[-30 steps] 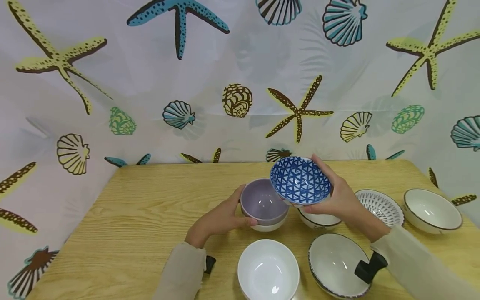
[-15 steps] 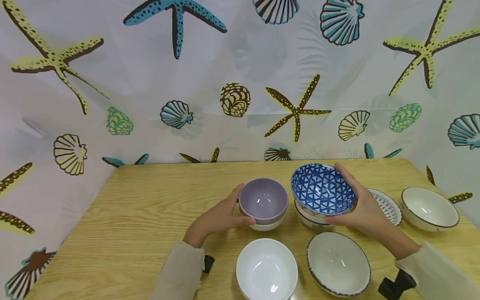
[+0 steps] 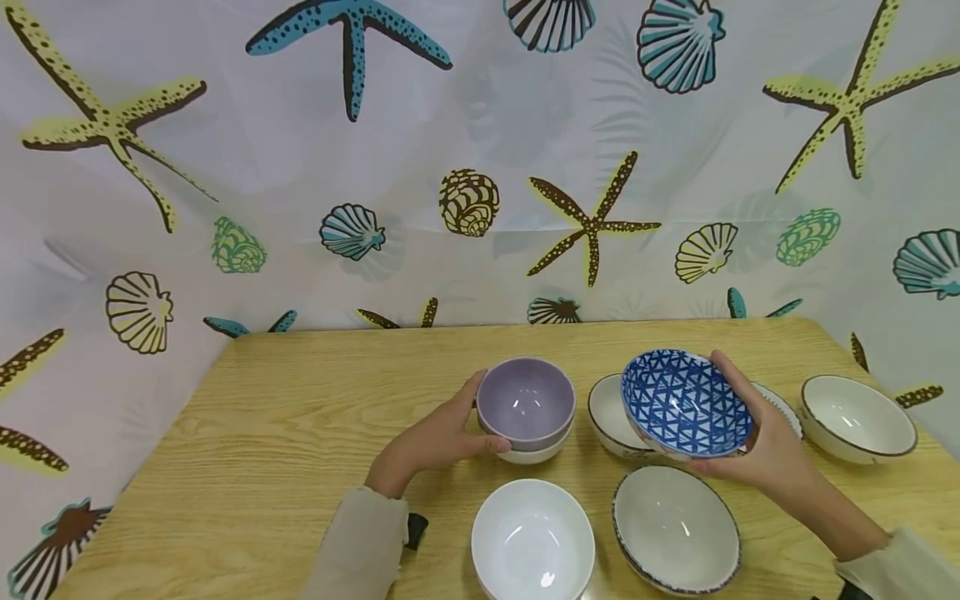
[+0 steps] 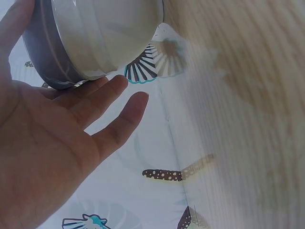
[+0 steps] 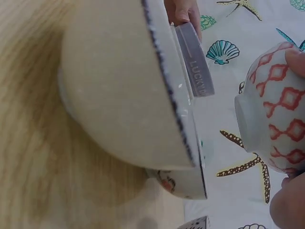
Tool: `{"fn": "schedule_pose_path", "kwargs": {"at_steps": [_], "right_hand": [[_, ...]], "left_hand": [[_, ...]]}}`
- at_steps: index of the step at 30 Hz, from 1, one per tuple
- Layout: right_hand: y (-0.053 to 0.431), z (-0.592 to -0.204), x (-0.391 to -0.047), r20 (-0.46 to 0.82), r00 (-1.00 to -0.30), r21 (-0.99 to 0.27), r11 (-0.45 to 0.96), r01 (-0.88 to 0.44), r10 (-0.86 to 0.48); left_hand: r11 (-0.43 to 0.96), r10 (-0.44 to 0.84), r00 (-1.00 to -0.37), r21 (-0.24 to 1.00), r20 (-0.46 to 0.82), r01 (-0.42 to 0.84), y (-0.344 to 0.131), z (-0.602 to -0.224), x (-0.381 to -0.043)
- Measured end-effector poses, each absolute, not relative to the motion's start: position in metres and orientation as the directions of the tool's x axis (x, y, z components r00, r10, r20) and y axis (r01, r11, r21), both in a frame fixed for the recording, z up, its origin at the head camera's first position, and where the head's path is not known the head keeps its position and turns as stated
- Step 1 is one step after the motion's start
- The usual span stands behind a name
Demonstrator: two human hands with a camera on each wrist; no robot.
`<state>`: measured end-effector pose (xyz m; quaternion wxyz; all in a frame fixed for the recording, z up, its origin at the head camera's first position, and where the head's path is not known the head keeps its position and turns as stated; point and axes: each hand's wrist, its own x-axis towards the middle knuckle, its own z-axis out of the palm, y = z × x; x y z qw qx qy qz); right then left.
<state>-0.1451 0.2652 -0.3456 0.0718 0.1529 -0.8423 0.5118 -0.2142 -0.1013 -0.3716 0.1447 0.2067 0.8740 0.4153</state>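
My left hand (image 3: 442,435) grips the side of a lavender bowl (image 3: 525,404), thumb at its near rim and fingers round the far side. That bowl sits on a white bowl (image 3: 534,457), whose pale wall (image 4: 107,38) also shows in the left wrist view. My right hand (image 3: 761,442) holds a blue-and-white triangle-patterned bowl (image 3: 684,404) by its right side, thumb at the near edge. It is tilted in the air, its inside facing me. Red diamond shapes cover its outer wall (image 5: 286,105) in the right wrist view.
A plain white bowl (image 3: 532,542) and a speckle-rimmed cream bowl (image 3: 677,533) stand in front. Behind the blue bowl is a dark-rimmed white bowl (image 3: 609,417). A patterned bowl (image 3: 786,410) is mostly hidden by my right hand; another white bowl (image 3: 858,417) stands far right on the wooden table (image 3: 300,417).
My right hand has carried the blue patterned bowl rightward and lower, away from the lavender bowl and past the dark-rimmed white one. The left hand has stayed on the lavender bowl.
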Motion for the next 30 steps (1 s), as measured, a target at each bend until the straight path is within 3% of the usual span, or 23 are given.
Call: {"fn": "schedule_pose_path", "kwargs": {"at_steps": [20,30], "right_hand": [[0.308,-0.376,-0.111,0.209,-0.977,-0.803,0.561,-0.199,-0.047],[0.322,-0.387,-0.100,0.247,-0.969,-0.793,0.568,-0.220,-0.030]], "left_hand": [[0.561,0.496,-0.867,0.782,-0.055,0.271,-0.101,-0.373,-0.218],[0.565,0.497,-0.865,0.782,-0.070,0.262,-0.100,-0.373,-0.216]]}}
